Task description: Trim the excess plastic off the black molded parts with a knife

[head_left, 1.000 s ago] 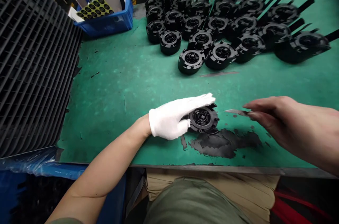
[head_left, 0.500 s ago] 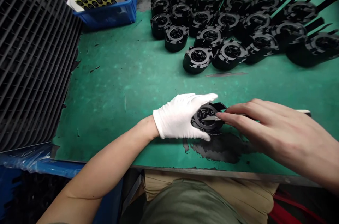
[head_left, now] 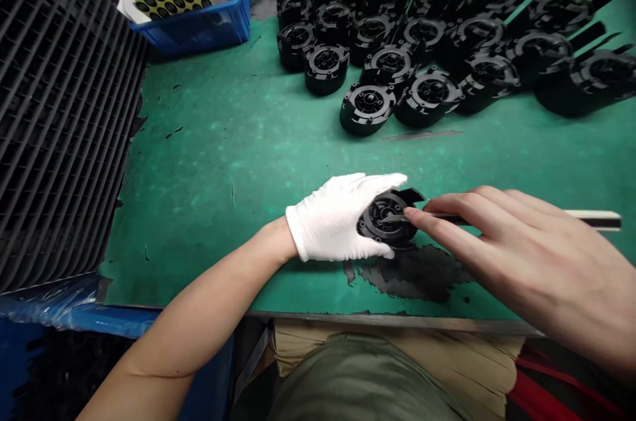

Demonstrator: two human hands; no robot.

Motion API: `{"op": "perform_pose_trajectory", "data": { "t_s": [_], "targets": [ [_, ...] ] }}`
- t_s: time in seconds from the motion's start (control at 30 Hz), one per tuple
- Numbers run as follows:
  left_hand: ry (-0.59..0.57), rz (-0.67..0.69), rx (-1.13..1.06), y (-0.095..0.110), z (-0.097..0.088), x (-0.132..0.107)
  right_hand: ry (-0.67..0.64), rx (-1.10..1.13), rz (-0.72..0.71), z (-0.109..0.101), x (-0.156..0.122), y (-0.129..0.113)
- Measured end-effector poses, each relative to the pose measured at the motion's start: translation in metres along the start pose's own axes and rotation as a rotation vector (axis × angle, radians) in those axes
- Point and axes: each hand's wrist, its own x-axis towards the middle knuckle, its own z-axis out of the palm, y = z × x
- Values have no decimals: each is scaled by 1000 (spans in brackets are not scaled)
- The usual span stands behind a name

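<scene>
- Left hand, gloved in white, was curved around the part, thumb on the near side and fingers on the far side, its grip wide enough to span the round body.
- Right hand, bare, had its fingers pinched narrow on a knife, whose pale handle stuck out to the right.
- Between the two hands lay the part: directly right of the left palm, left of the right fingertips. The left was nearer, touching it; the right had only the blade over its face. Whether the right fingertips also touched the rim could not be told.
- Round-faced, the part showed no clear long axis, but a tab stood out at its far right. The knife's long axis ran nearly left to right, tip toward the left palm.
- Just on the near side of the part, a dark patch marked the green table.
- Well apart, similar parts stood grouped beyond; a blue bin was at the far left, a rack along the left edge.
</scene>
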Motion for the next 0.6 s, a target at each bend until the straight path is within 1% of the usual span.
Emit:
{"op": "perform_pose_trajectory", "data": {
  "t_s": [0.17,0.27,0.37,0.4,0.5,0.57,0.6],
  "targets": [
    [6,30,6,0,1,-1,-23,3,99,-2,-5,-19],
    [20,63,9,-3,3,-2,-57,29,108,-9,-2,-26],
    [26,69,18,-5,4,-2,-118,104,120,-12,-2,-31],
    [27,73,18,-6,5,-2,-118,124,141,-12,-3,-33],
    [24,91,12,-9,6,0,-48,192,213,-5,-8,-36],
    [20,77,8,-10,6,1,-13,241,272,-1,-12,-36],
    [17,63,7,-10,6,0,-16,263,299,0,-14,-34]
  ]
}}
